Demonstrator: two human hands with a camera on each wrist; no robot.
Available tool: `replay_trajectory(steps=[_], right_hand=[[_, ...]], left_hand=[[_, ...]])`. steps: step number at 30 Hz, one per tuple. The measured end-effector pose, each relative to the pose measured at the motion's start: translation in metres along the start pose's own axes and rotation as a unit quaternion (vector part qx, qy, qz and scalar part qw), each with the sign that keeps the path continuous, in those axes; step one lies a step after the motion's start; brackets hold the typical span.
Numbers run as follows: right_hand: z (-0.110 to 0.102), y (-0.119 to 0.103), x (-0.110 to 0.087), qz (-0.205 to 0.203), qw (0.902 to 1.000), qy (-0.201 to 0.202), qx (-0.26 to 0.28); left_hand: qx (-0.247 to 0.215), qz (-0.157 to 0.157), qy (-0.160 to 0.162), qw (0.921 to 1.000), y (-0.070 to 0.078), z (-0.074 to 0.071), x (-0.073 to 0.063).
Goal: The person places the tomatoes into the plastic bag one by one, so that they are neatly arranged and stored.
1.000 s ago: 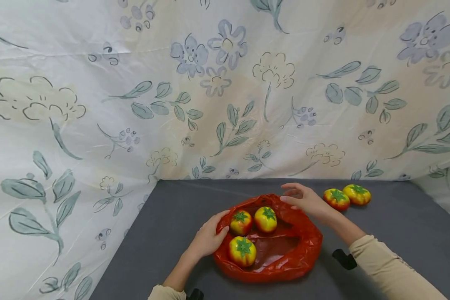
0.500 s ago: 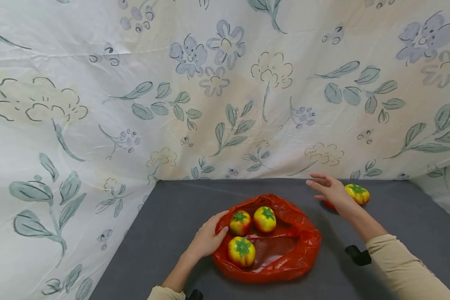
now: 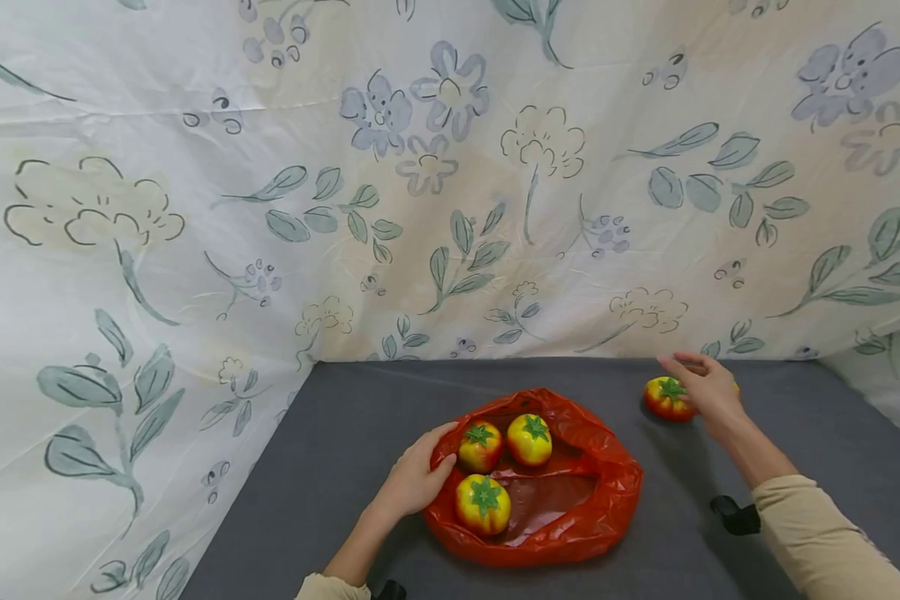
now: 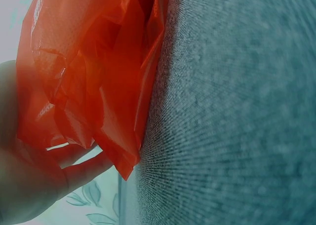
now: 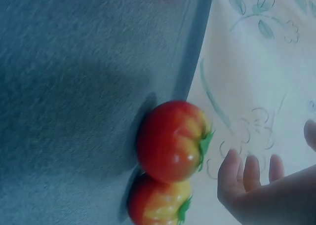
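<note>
A red plastic bag lies with its mouth spread on the dark table, three red-and-yellow tomatoes with green tops inside it. My left hand holds the bag's left rim, thumb over the edge and fingers outside. In the left wrist view, the fingers show behind the crinkled bag. Out to the right, my right hand hovers with nothing in it over two more tomatoes. One tomato shows beside its fingertips; the other is mostly hidden behind the hand. The right wrist view has both, the nearer tomato touching its neighbour.
A floral cloth hangs behind the table and along its left side, meeting the back edge just past the two outer tomatoes. Black straps are on the wrists.
My right hand has moved right, from the bag's far rim to above the two outer tomatoes. The left hand and the bag stay in place.
</note>
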State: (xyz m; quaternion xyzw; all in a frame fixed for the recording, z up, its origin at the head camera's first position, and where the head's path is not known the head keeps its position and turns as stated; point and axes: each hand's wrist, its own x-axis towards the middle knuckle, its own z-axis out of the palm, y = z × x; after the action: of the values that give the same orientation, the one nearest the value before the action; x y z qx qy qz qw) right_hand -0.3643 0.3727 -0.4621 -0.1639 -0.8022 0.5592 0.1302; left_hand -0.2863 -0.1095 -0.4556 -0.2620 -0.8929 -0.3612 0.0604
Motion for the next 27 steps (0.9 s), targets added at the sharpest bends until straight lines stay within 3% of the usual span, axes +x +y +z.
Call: replay_trajectory(steps=[11,27], right_hand=[[-0.003,0.06,0.035,-0.003,0.997,0.067,-0.039],[0.001,0.062,0.014,0.033,0.9939,0.089,-0.056]], left_hand=[[0.003,0.0,0.0,1.0,0.0,0.0,0.0],[0.0,0.004,0.001,1.0,-0.003,0.001,0.001]])
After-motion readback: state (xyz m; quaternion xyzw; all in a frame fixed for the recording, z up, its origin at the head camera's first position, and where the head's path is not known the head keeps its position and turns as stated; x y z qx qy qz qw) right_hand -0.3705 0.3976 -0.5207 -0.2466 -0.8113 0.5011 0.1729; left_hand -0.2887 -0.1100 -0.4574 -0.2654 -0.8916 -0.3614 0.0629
